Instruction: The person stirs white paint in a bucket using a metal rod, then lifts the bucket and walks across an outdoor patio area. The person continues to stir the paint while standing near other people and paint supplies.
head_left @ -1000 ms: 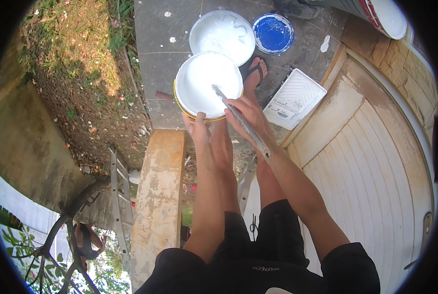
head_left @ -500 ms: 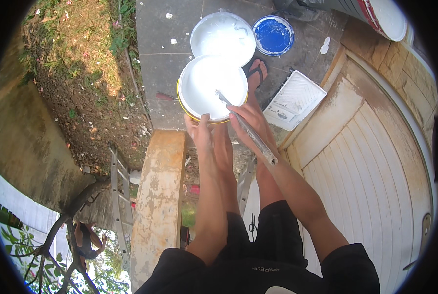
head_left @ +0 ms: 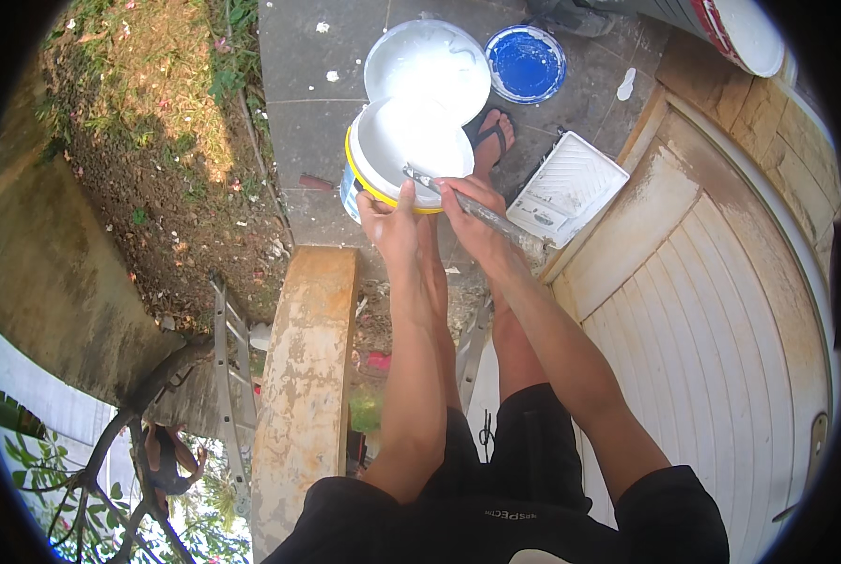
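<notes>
A white paint bucket [head_left: 369, 155] with a yellow band tilts in my grip, showing part of its blue-and-white side. My left hand [head_left: 388, 226] is closed on the near rim, thumb on top. In my right hand [head_left: 474, 214] is a grey, paint-smeared stick [head_left: 424, 179]; one end reaches over the bucket's mouth, and the other runs back past my wrist. Just beyond, partly behind the bucket, a round white tub [head_left: 430, 61] holds white paint. Glare hides the detail inside the bucket, so I cannot tell how much paint is in it.
A blue, paint-spotted lid [head_left: 526, 66] and a white roller tray [head_left: 571, 191] lie on the dark tiles by my foot. A low wall [head_left: 303, 357] and a ladder [head_left: 227, 376] stand left; a white panelled door [head_left: 702, 348] is right. Another person [head_left: 168, 461] is at lower left.
The bucket has tipped further, so its left side now shows. Both hands have shifted slightly, and the stick's back end has swung to the right and lies flatter.
</notes>
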{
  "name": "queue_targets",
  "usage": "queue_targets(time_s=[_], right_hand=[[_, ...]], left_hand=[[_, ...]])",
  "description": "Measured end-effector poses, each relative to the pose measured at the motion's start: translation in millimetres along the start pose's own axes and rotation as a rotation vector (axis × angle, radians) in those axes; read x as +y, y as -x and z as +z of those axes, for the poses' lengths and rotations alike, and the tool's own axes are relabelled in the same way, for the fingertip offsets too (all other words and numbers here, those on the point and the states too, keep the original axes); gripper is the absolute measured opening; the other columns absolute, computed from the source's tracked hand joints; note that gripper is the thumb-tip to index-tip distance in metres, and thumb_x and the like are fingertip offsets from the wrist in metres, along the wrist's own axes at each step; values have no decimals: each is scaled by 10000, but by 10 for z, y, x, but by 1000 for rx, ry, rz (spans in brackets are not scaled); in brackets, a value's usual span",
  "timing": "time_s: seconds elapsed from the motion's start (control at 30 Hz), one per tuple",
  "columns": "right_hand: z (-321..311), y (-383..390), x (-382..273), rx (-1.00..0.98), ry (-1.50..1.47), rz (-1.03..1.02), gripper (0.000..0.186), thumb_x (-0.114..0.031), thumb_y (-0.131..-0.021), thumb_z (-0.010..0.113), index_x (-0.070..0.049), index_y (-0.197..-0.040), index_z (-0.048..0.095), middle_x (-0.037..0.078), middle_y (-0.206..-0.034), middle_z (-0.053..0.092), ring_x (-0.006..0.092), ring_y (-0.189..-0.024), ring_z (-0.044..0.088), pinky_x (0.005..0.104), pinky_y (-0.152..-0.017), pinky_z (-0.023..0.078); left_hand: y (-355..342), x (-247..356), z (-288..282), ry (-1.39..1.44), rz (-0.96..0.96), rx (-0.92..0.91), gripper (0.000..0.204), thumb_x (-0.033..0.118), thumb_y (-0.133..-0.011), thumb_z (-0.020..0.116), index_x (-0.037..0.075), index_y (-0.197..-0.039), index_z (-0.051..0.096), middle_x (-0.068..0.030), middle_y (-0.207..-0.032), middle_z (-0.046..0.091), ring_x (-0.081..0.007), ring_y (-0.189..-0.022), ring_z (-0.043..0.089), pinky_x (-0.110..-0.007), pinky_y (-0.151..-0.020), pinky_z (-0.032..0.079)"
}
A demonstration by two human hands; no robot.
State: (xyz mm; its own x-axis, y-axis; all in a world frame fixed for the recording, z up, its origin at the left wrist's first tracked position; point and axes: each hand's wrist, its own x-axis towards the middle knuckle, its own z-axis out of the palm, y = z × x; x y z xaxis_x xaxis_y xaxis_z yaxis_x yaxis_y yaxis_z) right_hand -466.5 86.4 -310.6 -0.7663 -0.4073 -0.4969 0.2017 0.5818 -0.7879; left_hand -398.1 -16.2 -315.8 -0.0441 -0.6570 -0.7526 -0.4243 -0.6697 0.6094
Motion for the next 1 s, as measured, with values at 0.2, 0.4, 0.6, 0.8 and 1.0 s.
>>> queue_targets(time_s=[0.2,0.4,0.6,0.8,1.0], right_hand=[[22,-39,-22,3,-104,-9,129,-85,-914,663,-10,-993,733,129,-898,715,258,-827,696,335,-721,537],[-159,-23,-200,-135,42,-32,178,-111,-934,643,-23,-1071,715,117,-902,693,243,-832,683,334,-715,525],[-74,59,-255,-122,0,-57,186,-99,-878,697,-39,-1053,713,70,-807,630,231,-709,649,328,-652,500],[-28,177,-261,-212,41,-7,290,-74,-921,657,1,-1201,671,109,-898,608,217,-790,628,314,-693,505],[-157,205,-260,83,371,-1,335,-93,-927,650,0,-1248,624,93,-908,599,219,-795,605,334,-697,500]], left_hand=[[-55,-1,1,-23,8,-9,376,-6,-866,734,9,-1157,495,-93,-1045,611,-163,-949,630,-315,-789,555],[-32,10,-69,-15,-77,-24,408,7,-883,713,51,-1203,466,-98,-1104,576,-218,-1005,644,-418,-806,634],[-24,-48,-251,51,-120,-65,429,-29,-856,682,76,-1210,462,-100,-1143,553,-197,-1020,613,-383,-805,608],[-85,-187,-392,25,-161,-15,508,-37,-810,529,105,-1289,440,-100,-1199,510,-233,-1058,572,-468,-836,564],[-81,-190,-495,100,-165,-37,694,-46,-768,474,111,-1438,379,-118,-1289,502,-270,-1129,550,-485,-848,557]])
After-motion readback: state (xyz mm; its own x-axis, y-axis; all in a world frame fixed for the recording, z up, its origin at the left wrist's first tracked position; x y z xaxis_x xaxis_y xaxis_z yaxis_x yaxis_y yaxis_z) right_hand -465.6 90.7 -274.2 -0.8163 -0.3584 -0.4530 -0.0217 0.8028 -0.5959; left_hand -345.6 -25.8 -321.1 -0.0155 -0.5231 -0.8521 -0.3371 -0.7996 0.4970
